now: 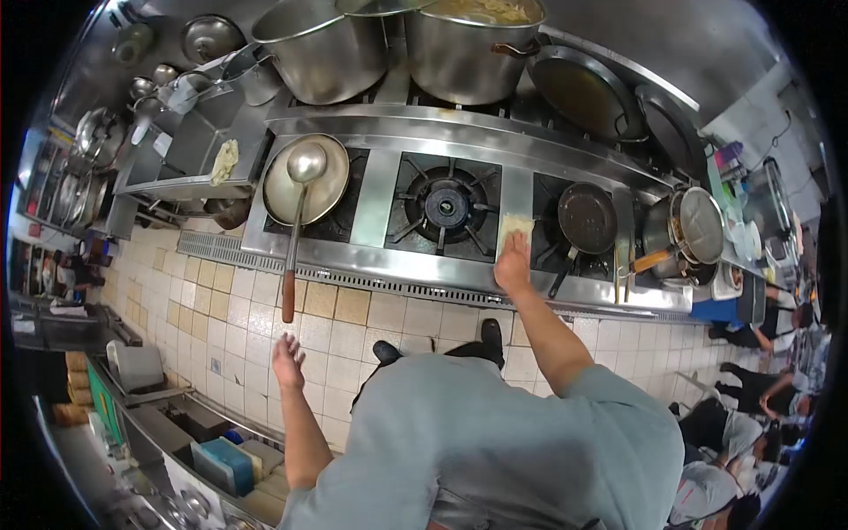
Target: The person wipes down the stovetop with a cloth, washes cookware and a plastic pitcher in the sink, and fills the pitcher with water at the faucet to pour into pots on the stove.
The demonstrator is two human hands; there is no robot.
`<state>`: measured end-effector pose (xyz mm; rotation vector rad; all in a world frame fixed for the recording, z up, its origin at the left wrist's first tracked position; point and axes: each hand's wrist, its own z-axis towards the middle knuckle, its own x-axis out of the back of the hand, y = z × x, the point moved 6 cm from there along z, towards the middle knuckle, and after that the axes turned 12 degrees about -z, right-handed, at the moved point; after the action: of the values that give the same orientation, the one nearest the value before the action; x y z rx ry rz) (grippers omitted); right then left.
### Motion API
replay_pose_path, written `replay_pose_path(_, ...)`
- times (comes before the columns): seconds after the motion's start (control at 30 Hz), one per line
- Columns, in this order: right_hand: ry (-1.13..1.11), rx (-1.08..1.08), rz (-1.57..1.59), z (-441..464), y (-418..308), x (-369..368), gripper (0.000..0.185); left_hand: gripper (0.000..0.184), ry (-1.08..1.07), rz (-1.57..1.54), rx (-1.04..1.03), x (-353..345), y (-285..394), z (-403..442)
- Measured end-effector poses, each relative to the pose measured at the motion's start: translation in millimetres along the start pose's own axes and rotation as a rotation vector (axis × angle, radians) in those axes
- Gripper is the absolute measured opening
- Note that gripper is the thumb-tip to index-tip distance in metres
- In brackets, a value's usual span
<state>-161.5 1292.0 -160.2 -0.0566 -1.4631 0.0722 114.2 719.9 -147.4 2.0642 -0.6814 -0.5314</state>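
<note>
My right hand (512,265) presses a pale yellowish cloth (518,224) onto the steel strip (515,190) between two burners. To its left is the bare middle burner (448,208); to its right, a dark frying pan (586,218) rests on a grate. Held in the air with fingers apart, my left hand (287,360) has nothing in it. Just beyond its fingertips is the wooden handle end of a long ladle (296,234). The ladle's bowl lies in a wide, light-coloured pan (334,190) on the left burner, and its handle sticks out past the stove front.
Large stock pots (459,66) and a big dark pan (583,93) stand along the back. At left is a steel sink (208,132) with a crumpled cloth (225,162) on its edge. Stacked pans (698,225) sit at right. Behind are a counter and several people (715,442).
</note>
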Motion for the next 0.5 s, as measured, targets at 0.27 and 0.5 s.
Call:
replay_pose_path(0.27,-0.105,-0.252,-0.035,-41,-34,38,0.055,0.056,-0.417,0.218,0.012,-100,96,95)
replay_pose_path(0.5,0.16,-0.264,-0.154,87,-4,-14,0.045,0.057,-0.39,0.27,0.311,-157,83,139)
